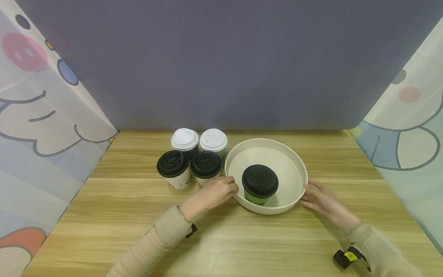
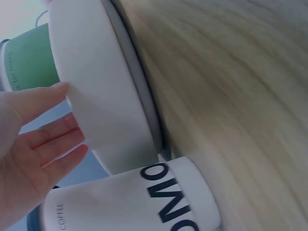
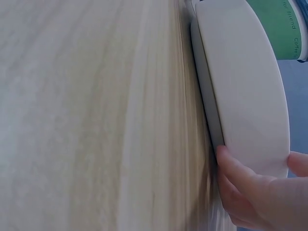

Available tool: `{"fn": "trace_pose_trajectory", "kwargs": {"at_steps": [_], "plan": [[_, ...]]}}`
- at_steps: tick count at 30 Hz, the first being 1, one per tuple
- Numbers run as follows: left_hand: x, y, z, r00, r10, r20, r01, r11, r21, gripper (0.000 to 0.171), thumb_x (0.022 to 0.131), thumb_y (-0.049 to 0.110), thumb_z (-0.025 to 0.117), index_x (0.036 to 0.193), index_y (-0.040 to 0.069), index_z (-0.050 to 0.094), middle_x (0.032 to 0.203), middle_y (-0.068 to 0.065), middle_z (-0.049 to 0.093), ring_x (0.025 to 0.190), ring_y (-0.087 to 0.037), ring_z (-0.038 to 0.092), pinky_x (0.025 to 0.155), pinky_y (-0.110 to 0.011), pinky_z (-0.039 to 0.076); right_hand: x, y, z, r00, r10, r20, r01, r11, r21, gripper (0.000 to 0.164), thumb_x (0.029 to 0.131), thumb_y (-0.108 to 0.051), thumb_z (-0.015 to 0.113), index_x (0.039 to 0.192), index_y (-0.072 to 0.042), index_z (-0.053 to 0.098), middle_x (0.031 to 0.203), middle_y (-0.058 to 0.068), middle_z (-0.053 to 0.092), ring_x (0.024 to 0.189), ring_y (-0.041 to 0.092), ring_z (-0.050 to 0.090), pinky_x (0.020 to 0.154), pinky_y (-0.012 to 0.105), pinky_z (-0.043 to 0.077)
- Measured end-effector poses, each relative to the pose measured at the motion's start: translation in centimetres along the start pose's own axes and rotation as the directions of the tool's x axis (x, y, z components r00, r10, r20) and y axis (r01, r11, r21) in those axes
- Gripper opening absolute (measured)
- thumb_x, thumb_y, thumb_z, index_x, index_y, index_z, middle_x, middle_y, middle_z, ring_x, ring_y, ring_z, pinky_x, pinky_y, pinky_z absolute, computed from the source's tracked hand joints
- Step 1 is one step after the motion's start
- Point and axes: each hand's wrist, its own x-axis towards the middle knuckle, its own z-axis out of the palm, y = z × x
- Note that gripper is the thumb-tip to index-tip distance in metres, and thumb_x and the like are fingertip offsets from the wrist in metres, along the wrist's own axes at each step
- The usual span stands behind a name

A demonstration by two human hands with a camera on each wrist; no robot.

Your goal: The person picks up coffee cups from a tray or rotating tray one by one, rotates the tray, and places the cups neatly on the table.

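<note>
A round cream tray (image 1: 285, 163) with a low wall lies on the wooden table. Inside, toward its near side, a green paper cup with a black lid (image 1: 260, 181) stands upright. My left hand (image 1: 217, 191) holds the tray's rim at the left, thumb and fingertips at its edge. On the opposite side my right hand (image 1: 323, 202) grips the wall, fingers low by the base and thumb at the rim (image 3: 288, 120). Just left of the tray, beside my left hand, stands a white cup with a black lid (image 1: 205, 164); its dark lettering shows in the left wrist view.
Another black-lidded white cup (image 1: 174, 167) stands farther left. Behind these are two white-lidded cups, one dark (image 1: 185, 140) and one green (image 1: 214, 140). A grey panel (image 1: 221, 69) rises at the table's back edge, with printed cloth (image 1: 52, 115) along both sides.
</note>
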Motion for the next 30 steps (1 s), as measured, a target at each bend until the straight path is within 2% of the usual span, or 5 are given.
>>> {"fn": "trace_pose_trajectory", "kwargs": {"at_steps": [5,13,20,27,30], "plan": [[0.2,0.4,-1.2,0.997,-0.065,0.052,0.066,0.998,-0.016,0.008,0.080,0.017,0.063,0.087,0.012,0.066,0.083,0.002,0.056,0.073,-0.011,0.057,0.065,-0.020,0.046,0.0,0.1,0.0,1.000,0.001,-0.012,-0.001,1.000,0.016,0.069,0.095,-0.025,0.036,0.136,0.008,-0.008,0.131,0.032,0.030,0.098,0.010,0.055,0.090,0.036,0.041],[1.0,0.9,-4.2,0.989,-0.132,0.071,0.134,0.991,-0.021,0.020,0.082,0.018,0.062,0.098,0.008,0.062,0.091,-0.002,0.059,0.077,-0.013,0.058,0.066,-0.025,0.048,0.0,0.2,0.1,1.000,-0.013,-0.002,0.013,1.000,0.014,0.069,0.096,-0.025,0.036,0.136,0.007,-0.008,0.132,0.032,0.028,0.099,0.010,0.054,0.090,0.036,0.041],[2.2,1.0,-6.3,0.990,-0.128,0.053,0.130,0.991,-0.029,0.028,0.083,0.020,0.060,0.107,0.005,0.059,0.098,-0.006,0.059,0.078,-0.017,0.058,0.069,-0.030,0.048,0.0,0.3,0.0,1.000,-0.013,0.002,0.013,1.000,0.029,0.070,0.095,-0.025,0.036,0.136,0.008,-0.010,0.130,0.029,0.034,0.098,0.009,0.055,0.089,0.035,0.042],[3.7,1.5,-6.9,0.997,-0.069,0.031,0.070,0.998,-0.010,0.034,0.085,0.027,0.058,0.110,0.005,0.057,0.098,-0.006,0.058,0.077,-0.016,0.057,0.069,-0.028,0.048,0.0,0.3,-0.1,1.000,-0.016,0.008,0.015,0.998,0.061,0.069,0.095,-0.024,0.036,0.136,0.008,-0.010,0.117,0.009,0.050,0.097,0.010,0.055,0.088,0.033,0.043],[4.5,1.9,-6.9,0.996,-0.065,0.062,0.066,0.998,0.001,0.037,0.085,0.030,0.057,0.112,0.005,0.056,0.098,-0.005,0.056,0.076,-0.014,0.054,0.068,-0.026,0.047,0.0,0.2,-0.1,1.000,-0.017,0.014,0.016,0.997,0.074,0.069,0.095,-0.023,0.037,0.136,0.007,-0.011,0.113,0.004,0.052,0.097,0.010,0.056,0.088,0.033,0.043]]}}
